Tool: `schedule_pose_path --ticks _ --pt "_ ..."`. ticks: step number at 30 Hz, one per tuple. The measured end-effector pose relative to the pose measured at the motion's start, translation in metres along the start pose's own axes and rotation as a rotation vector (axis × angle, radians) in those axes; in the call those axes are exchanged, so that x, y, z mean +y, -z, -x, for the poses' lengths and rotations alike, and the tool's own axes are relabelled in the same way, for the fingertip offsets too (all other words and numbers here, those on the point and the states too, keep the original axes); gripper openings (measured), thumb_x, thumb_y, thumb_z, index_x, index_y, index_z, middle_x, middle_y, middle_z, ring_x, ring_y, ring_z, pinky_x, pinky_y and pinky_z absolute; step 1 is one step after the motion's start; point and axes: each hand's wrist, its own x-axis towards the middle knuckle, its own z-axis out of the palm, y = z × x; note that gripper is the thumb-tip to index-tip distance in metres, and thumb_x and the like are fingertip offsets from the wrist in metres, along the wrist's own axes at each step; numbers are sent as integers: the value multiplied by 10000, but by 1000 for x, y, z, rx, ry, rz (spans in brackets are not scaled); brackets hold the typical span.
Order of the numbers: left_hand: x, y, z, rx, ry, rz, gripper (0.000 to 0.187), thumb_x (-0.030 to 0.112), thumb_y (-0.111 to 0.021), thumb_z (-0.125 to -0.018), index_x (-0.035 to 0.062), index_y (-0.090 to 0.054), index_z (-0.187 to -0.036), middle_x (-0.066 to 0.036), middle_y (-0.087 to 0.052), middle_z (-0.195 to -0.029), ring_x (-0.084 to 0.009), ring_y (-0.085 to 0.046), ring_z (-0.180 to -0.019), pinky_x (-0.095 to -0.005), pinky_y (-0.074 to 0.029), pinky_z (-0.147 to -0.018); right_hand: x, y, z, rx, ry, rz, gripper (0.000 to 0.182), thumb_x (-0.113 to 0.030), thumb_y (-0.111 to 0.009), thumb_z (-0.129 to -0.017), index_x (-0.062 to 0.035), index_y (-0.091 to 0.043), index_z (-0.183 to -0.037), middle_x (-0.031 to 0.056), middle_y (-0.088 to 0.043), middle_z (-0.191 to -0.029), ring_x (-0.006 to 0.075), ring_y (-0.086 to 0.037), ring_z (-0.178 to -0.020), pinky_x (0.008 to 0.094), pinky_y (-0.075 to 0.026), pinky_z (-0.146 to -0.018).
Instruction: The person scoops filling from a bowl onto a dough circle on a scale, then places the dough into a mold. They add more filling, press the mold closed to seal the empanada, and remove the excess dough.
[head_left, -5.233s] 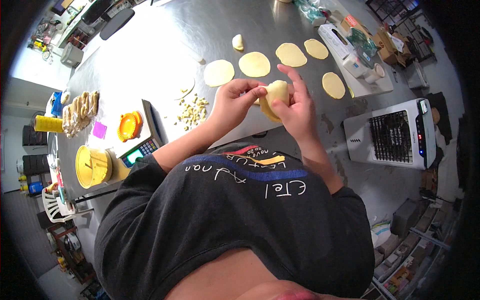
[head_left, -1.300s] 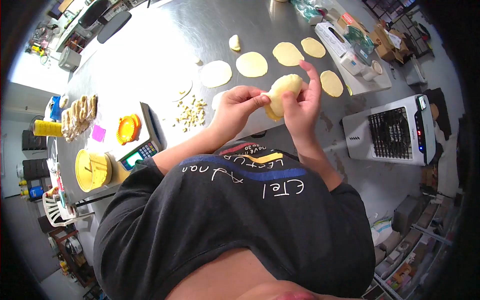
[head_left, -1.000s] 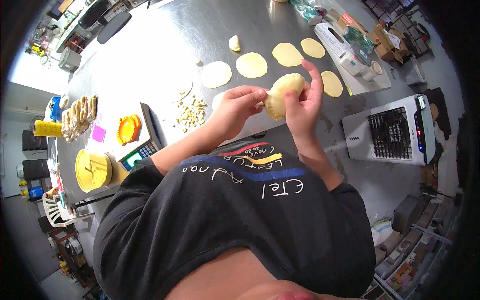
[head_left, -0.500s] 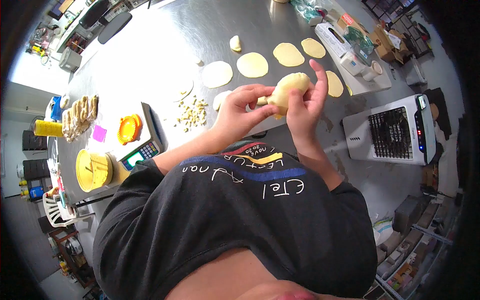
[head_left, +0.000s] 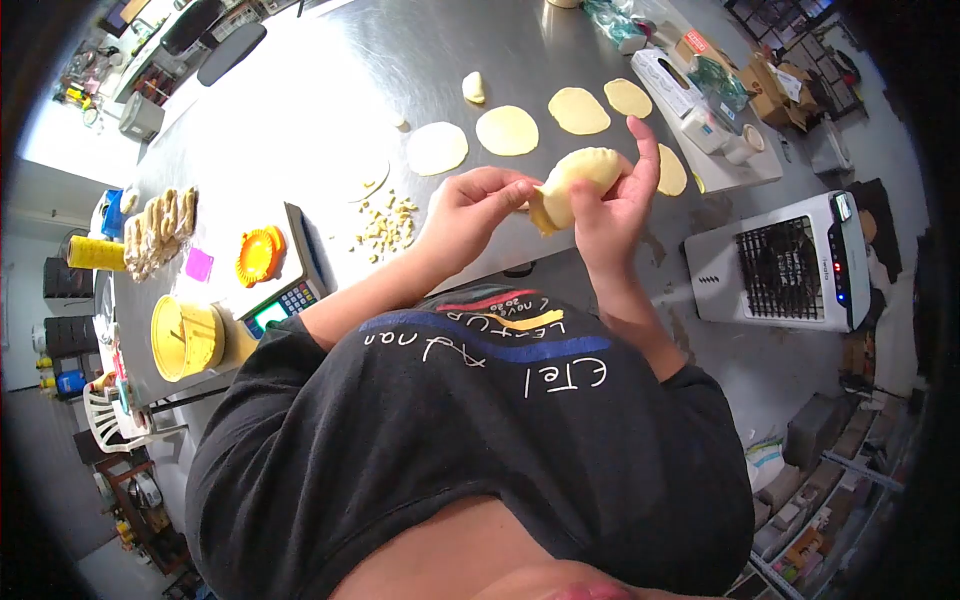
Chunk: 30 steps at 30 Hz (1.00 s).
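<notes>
Both hands are over the near edge of the metal table (head_left: pixel 560 50), working on one folded dough piece (head_left: pixel 585 172). The dough piece is in the air between the hands, its rounded side facing away from the person, with crimps visible along that edge.

Left hand (head_left: pixel 470 215): thumb and index finger closed in a pinch on the left end of the dough piece, other fingers curled in. Right hand (head_left: pixel 612 215): partly closed, thumb pressed on the near face of the dough piece, index finger sticking up clear of it; the fingers behind are mostly hidden, so their exact grip can't be told.

Beyond the hands, flat dough rounds (head_left: pixel 507 130) lie spread on the table, one of them partly covered by the right hand. A small folded piece (head_left: pixel 473 88) lies farther back. Left of the left hand is a loose scatter of small chunks (head_left: pixel 384 226).

Farther left, a scale (head_left: pixel 285 300) with a lit display has an orange crimped mold (head_left: pixel 258 257) on it. A yellow tub (head_left: pixel 187 338) is beside the scale near the table edge; a pink square (head_left: pixel 199 264) and bagged items (head_left: pixel 160 230) are farther left. Right, off the table, a white appliance (head_left: pixel 775 265) with a dark grille is on the floor.
</notes>
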Motion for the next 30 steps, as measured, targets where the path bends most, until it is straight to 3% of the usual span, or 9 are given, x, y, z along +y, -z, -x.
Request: schedule_pose_path --ticks 3,7,13,15,16,18,25,28,30 --pt "2 1 -4 -11 214 269 194 196 -595 -865 30 -636 -958 -38 -621 -908 -110 -550 -857 -288 -423 -829 -2 -1 -1 6 6 12 709 22 -587 -722 -48 -220 -1325 90 -554 -848 140 -582 -769 266 -490 -714" --pt "1 -5 -7 -31 251 410 197 187 -593 -864 37 -623 -989 -42 -616 -930 -121 -555 -856 -295 -432 -820 -4 -4 -1 22 -1 -52 700 32 -579 -717 -45 -229 -1319 86 -548 -848 134 -574 -759 263 -489 -717" --pt "-7 -7 -1 -27 -69 41 191 180 -598 -868 34 -618 -989 -33 -611 -931 -103 -543 -885 -281 -425 -827 -2 -4 -2 58 30 -33 697 40 -572 -717 -41 -228 -1318 82 -537 -855 129 -568 -765 258 -491 -706" --pt "-10 -5 -1 -18 -441 -336 225 178 -653 -827 10 -626 -974 -30 -602 -895 -91 -538 -817 -240 -439 -735 -5 -4 -2 70 23 -30 695 40 -570 -718 -41 -227 -1317 83 -536 -858 130 -568 -766 258 -491 -705" --pt "-15 -4 -2 -18 -442 -335 225 178 -653 -827 10 -626 -974 -30 -602 -895 -91 -538 -817 -240 -439 -735 -6 -4 -2 82 15 -27 692 39 -568 -719 -40 -227 -1317 84 -535 -862 130 -568 -767 258 -491 -705" --pt "-24 0 -5 9 -150 -130 216 171 -676 -805 18 -636 -952 -30 -594 -862 -86 -541 -791 -223 -436 -713 -9 -5 -2 78 3 -37 690 37 -567 -721 -40 -228 -1317 84 -534 -861 130 -567 -767 259 -491 -705" --pt "-14 -2 -4 22 -106 -19 222 182 -669 -814 6 -640 -945 -24 -589 -822 -84 -548 -781 -221 -440 -700 -3 -4 -3 72 19 -46 682 25 -566 -731 -38 -227 -1319 91 -542 -873 132 -567 -766 257 -485 -700" --pt "-4 -2 -4 -8 44 -15 155 138 -619 -849 35 -639 -962 -29 -632 -875 -110 -569 -870 -272 -439 -821 -6 -3 -6 77 38 -28 687 27 -565 -729 -42 -226 -1322 93 -547 -879 133 -566 -766 257 -483 -705" --pt "-1 -1 -6 -83 120 281 205 196 -612 -853 45 -638 -989 -26 -604 -868 -94 -554 -852 -271 -431 -811 -7 -3 -9 83 54 -22 700 32 -563 -725 -46 -215 -1328 95 -544 -880 135 -566 -766 259 -484 -705"
